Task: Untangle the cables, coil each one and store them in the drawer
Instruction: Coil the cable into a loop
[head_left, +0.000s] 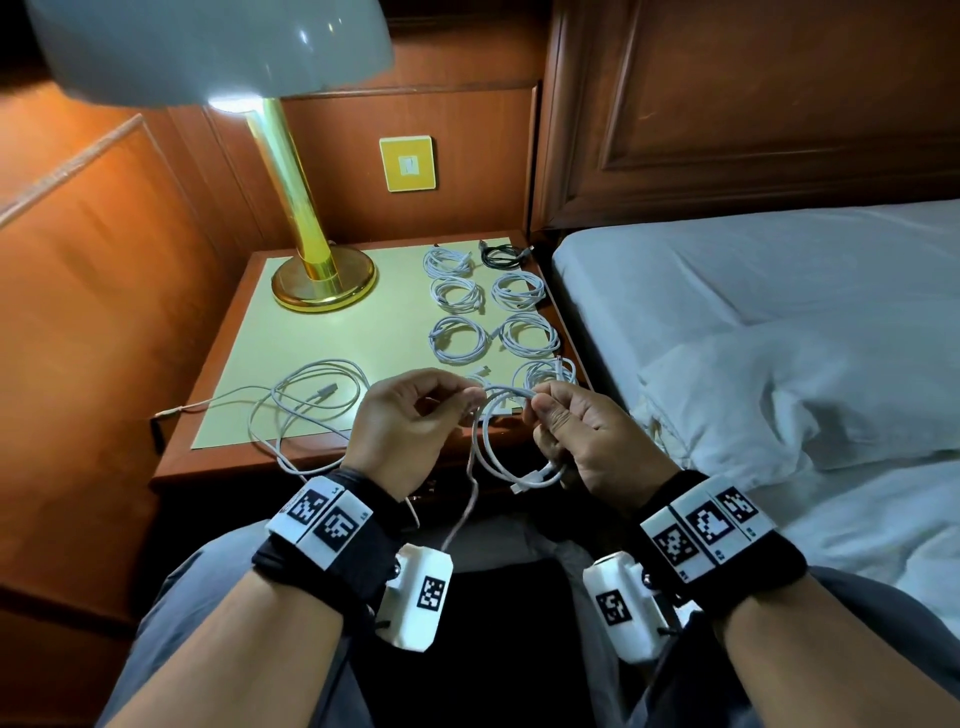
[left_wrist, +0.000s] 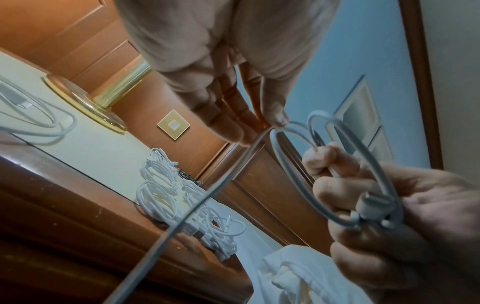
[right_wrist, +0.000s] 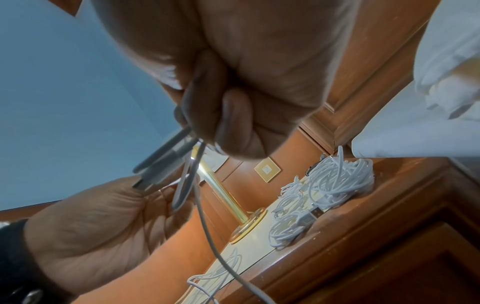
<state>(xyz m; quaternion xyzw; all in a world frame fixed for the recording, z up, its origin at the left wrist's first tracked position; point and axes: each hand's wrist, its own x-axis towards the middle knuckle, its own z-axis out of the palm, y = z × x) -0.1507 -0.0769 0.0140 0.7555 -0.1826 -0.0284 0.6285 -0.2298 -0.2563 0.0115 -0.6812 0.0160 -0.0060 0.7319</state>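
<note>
Both hands were held up in front of the desk edge, working one white cable. Right hand had its grip curled round a few loops of that cable, with a connector end sticking out at the bottom of the coil. Left hand pinched the same cable near the top of the loop, thumb against fingertips, other fingers fairly straight. The free tail of the cable dropped from the hands toward the lap. On the desk, right side, lay two rows of finished white coils, seven as far as could be counted, and one black coil at the back right corner. A loose white cable sprawled uncoiled on the near left of the desk, one end trailing over the left edge. Brass lamp stood at the back left; yellow wall switch behind it. Bed with a white pillow was just beside the desk on the right. The drawer could not be made out.
</note>
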